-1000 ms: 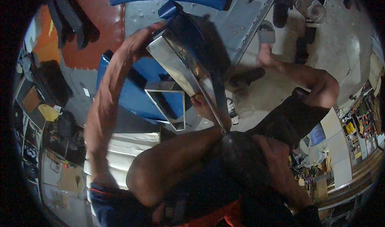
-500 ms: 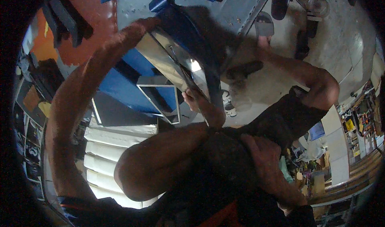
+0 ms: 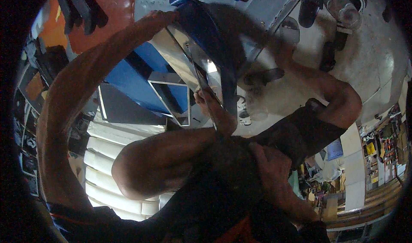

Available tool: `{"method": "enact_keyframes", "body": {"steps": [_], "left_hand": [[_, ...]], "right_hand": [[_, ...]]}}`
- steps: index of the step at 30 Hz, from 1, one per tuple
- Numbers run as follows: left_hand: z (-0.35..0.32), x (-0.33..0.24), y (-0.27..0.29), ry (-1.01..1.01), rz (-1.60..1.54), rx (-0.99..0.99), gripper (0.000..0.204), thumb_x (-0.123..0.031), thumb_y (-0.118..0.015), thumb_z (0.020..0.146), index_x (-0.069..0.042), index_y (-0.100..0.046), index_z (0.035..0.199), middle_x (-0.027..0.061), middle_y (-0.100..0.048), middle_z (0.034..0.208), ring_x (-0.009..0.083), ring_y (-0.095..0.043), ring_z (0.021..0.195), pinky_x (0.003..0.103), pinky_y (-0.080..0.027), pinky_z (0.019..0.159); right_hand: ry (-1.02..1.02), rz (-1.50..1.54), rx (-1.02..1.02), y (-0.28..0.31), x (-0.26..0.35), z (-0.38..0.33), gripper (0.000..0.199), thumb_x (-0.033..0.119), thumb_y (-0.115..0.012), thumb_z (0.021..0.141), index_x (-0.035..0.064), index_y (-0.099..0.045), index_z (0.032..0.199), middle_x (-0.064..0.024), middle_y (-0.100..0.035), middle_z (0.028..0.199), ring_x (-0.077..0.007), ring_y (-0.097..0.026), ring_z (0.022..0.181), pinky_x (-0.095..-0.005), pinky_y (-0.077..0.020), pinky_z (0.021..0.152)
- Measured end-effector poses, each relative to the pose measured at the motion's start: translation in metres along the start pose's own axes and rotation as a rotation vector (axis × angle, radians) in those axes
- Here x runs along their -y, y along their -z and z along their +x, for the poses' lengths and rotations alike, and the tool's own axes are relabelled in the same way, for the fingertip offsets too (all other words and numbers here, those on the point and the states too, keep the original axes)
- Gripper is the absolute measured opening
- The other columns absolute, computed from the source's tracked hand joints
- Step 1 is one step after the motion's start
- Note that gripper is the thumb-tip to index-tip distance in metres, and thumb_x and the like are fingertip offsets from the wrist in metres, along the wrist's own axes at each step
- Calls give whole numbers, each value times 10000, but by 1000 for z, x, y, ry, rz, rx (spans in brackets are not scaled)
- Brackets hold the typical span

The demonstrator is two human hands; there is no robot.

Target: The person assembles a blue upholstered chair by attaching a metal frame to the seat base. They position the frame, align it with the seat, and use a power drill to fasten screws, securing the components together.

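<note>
My left arm curves in from the left, and my left hand [image 3: 166, 18] is closed on the upper end of a long curved blue panel [image 3: 204, 30]. Its fingertips are hidden behind the edge. The panel slants down toward my lap, its pale, shiny inner side [image 3: 178, 47] showing a thin dark edge. By the lower part of the panel is my bare foot [image 3: 210, 107], with the leg bent. My right hand [image 3: 273, 163] lies on my dark shorts at the lap, away from the panel, with some fingers lost in shadow.
A metal-edged frame [image 3: 189, 107] stands left of the panel, by a white ribbed stack [image 3: 113, 157]. Sandals [image 3: 311, 7] and a clear container [image 3: 343, 11] lie on the floor at upper right. Cluttered shelves [image 3: 380, 157] line the right side.
The whole view has shifted slightly. My left hand stays on the blue panel, and my right hand remains on my lap.
</note>
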State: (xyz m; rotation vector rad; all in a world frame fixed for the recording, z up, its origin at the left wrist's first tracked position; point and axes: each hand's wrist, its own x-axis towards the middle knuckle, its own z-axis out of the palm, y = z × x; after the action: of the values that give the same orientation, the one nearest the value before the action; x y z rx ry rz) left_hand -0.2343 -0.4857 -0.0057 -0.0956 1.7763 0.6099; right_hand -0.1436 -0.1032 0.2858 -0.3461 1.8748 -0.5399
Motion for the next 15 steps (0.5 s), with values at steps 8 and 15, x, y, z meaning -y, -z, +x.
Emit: {"method": "enact_keyframes", "body": {"steps": [8, 15], "left_hand": [[4, 1, -4, 0, 2, 1, 591, -483, -450, 1033, -55, -543, 1431, 175, -639, 1339, 292, -603, 1208, 419, -441, 1074], [7, 3, -5, 12, -13, -5, 582, -476, -449, 1033, -62, -544, 1432, 178, -641, 1333, 293, -606, 1201, 421, -444, 1069]], "right_hand": [[-44, 39, 36, -1, 5, -2, 432, 99, -613, 811, 44, -571, 1237, -168, -677, 1001, -346, -691, 887, -460, -569, 698], [-53, -13, 39, 3, 9, 0, 411, 98, -611, 818, 42, -573, 1223, -172, -683, 997, -350, -693, 857, -461, -568, 687]]}}
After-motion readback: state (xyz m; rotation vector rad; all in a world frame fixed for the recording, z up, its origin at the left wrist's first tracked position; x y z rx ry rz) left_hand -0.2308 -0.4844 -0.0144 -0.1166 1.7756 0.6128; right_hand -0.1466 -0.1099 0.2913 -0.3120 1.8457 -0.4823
